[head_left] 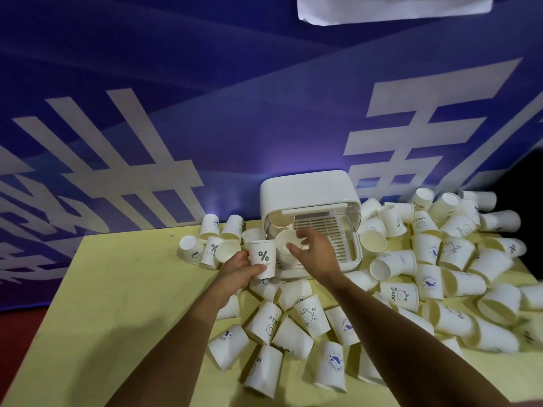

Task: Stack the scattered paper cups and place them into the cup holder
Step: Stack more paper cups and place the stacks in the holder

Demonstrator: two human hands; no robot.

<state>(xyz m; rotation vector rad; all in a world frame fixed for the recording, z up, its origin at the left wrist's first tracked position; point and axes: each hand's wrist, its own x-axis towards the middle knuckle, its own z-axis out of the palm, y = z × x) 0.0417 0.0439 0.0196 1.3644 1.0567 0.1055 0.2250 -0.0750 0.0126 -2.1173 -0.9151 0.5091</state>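
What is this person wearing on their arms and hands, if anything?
Nothing that shows. The left hand and right hand are bare, with no gloves and no rings that I can make out. The left forearm and right forearm are uncovered down to the picture's edge: no sleeves, watch or bracelet.

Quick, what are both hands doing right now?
Left hand: grips an upright % cup.
Right hand: fingers spread by a second cup at the cup holder; grip cannot be told.
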